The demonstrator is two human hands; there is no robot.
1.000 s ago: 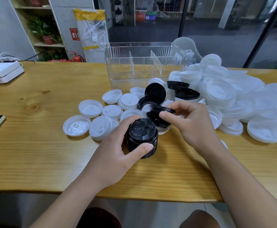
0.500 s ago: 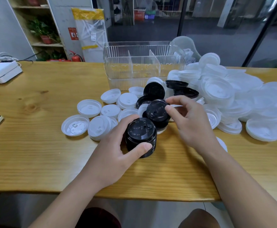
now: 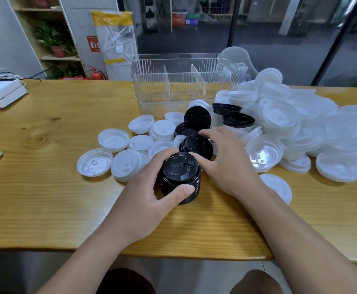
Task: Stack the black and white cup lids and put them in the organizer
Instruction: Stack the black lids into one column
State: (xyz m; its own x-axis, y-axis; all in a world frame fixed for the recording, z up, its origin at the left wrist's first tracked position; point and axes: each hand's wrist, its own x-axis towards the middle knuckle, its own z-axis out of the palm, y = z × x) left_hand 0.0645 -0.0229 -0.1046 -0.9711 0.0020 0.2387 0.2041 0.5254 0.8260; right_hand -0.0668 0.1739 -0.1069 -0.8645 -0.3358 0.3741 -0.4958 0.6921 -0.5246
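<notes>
Left hand (image 3: 143, 200) grip curled; right hand (image 3: 226, 162) fingers pinching.

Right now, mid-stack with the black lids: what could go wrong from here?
1. The black lid stack is tall, and the left hand grips it only from the side; it could tip when the right hand brings over the loose black lid.
2. That lid sits among white lids; one might get dragged along.
3. The clear organizer stands behind the clutter, so carrying the stack over may knock lids.

Even indoor light, soft shadows, wide-angle edge distortion, bg slightly soft.
</notes>
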